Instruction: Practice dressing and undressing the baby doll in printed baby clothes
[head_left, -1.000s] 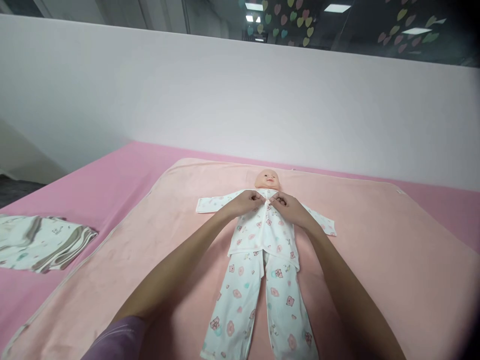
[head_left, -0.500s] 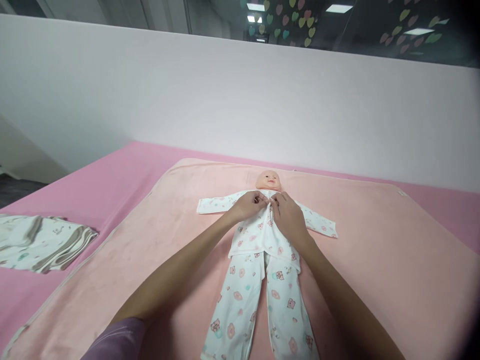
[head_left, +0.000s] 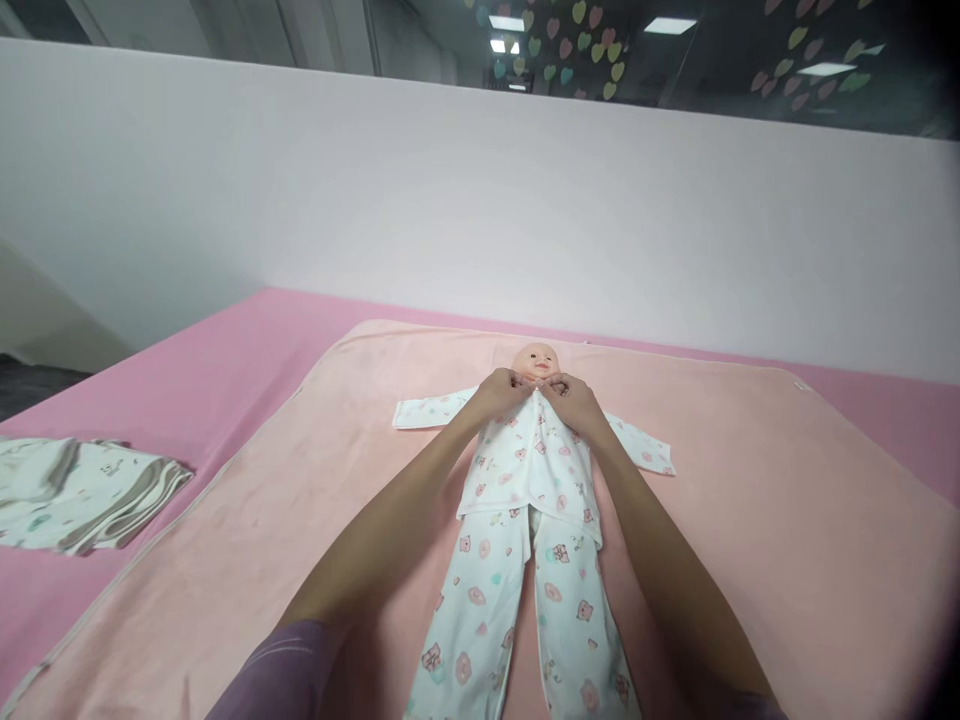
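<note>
A baby doll (head_left: 535,360) lies on its back on a peach blanket (head_left: 750,520), dressed in a white printed top (head_left: 532,465) and matching trousers (head_left: 517,610). My left hand (head_left: 497,392) and my right hand (head_left: 571,397) meet at the collar just under the doll's chin. Both hands are closed, each pinching one edge of the top's neckline. The doll's sleeves spread out flat to both sides.
The blanket lies on a pink sheet (head_left: 187,370). A folded white and grey printed cloth (head_left: 79,490) rests at the left. A white partition wall (head_left: 480,200) runs behind the bed.
Both hands have moved up from the chest of the top to its collar, right under the doll's chin.
</note>
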